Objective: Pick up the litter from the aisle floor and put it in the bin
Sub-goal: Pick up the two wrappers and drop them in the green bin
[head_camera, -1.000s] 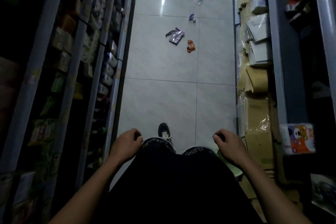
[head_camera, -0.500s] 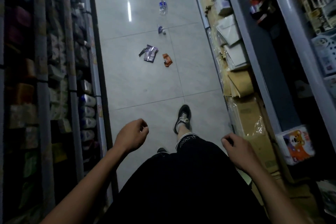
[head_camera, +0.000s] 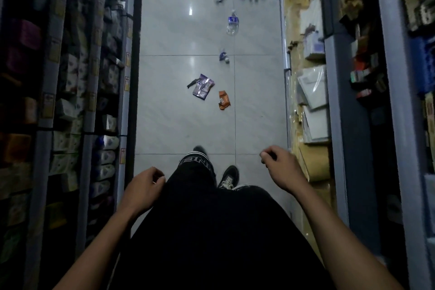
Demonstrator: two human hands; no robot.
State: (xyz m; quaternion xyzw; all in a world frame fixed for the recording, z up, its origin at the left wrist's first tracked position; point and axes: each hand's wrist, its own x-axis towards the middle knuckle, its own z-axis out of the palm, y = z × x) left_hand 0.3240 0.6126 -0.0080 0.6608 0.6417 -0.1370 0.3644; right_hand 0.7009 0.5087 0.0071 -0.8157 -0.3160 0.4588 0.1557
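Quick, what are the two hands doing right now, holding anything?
Left hand: fingers loosely curled, holding nothing, so open.
Right hand: fingers loosely curled, holding nothing, so open.

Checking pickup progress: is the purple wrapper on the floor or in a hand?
On the floor. The purple wrapper lies on the tiles ahead; left hand and right hand hold nothing.

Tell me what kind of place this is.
Most likely a small shop aisle: packaged goods line the left shelves, wrapped stock and cardboard fill the right shelves, and a narrow tiled floor runs between them, strewn with litter such as a purple wrapper.
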